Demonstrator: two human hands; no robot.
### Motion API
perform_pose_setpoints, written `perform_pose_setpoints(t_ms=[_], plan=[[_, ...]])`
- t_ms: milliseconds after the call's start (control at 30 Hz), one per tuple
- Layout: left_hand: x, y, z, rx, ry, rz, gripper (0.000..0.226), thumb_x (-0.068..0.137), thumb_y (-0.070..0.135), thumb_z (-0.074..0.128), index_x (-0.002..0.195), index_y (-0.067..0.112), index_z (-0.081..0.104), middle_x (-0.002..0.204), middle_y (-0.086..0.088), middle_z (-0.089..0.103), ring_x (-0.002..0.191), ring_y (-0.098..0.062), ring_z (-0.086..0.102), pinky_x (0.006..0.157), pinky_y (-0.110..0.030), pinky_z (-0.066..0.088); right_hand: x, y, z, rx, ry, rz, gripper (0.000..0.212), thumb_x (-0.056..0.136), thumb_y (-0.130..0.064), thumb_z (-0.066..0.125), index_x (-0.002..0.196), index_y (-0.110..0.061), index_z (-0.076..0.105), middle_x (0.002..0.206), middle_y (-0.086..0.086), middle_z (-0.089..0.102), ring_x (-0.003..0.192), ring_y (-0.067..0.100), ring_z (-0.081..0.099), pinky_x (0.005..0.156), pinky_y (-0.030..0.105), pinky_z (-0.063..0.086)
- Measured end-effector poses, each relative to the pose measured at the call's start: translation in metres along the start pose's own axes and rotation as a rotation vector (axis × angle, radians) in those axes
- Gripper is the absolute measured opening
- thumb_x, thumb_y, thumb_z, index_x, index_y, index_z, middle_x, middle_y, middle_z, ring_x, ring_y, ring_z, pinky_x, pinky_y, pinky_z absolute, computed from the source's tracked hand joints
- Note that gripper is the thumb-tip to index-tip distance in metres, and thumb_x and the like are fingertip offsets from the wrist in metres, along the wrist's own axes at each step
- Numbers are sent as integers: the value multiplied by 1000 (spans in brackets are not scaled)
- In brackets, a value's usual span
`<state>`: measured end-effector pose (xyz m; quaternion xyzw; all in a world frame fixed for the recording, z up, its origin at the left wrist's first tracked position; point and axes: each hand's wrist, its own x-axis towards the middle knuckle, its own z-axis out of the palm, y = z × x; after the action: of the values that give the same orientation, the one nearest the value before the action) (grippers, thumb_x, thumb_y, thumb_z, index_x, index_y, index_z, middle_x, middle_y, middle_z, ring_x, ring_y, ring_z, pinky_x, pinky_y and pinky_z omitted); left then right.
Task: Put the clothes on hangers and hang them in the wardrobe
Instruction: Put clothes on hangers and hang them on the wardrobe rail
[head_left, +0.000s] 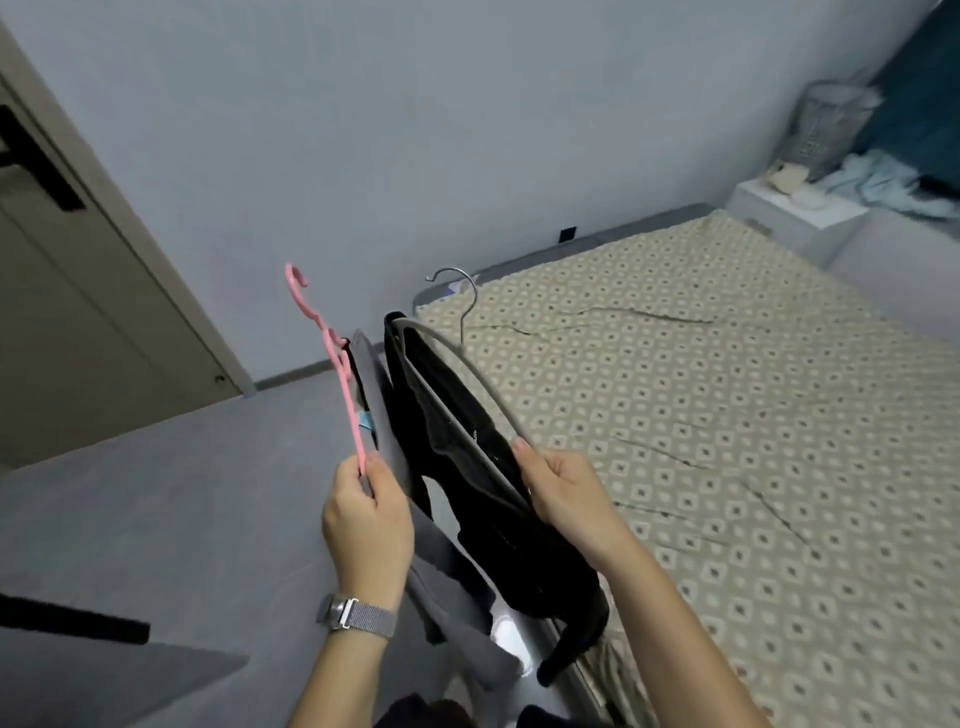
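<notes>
Pink hanger (332, 358) w/ grey top (363, 384) is hanging from your left hand (366, 525), pinched at its near end; right hand (566, 499) is gripping grey hanger (457, 358) w/ black top (467, 467), left of bed (727, 415). Hangering looks done; next you're needing the wardrobe rail, hooks up.

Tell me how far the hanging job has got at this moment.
Done: a gray garment sits on the pink hanger, a black garment on the gray hanger. In hand: left hand holds pink, right hand gray. Left: hanging both; no wardrobe in view.
</notes>
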<state>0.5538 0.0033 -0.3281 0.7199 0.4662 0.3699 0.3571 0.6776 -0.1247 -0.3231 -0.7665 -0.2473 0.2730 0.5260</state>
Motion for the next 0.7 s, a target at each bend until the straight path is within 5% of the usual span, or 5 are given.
perform_pose_setpoints(t_ms=[367,700], plan=[[34,19,63,-47,-253,115,42,86,39,31,76,3,51,56,-6,45,57,-32,45,57,-41,39,1,20,-50,135,311,170,51,99,-41,48,60,-11,36,45,-2,26,41,8,22,44,23,20],[39,38,114,-76,-369,178,36,95,33,34,78,6,50,61,-8,48,61,-32,46,53,-35,29,2,32,-117,167,490,180,51,100,-36,47,56,-18,31,41,-4,24,38,8,20,39,20,17]])
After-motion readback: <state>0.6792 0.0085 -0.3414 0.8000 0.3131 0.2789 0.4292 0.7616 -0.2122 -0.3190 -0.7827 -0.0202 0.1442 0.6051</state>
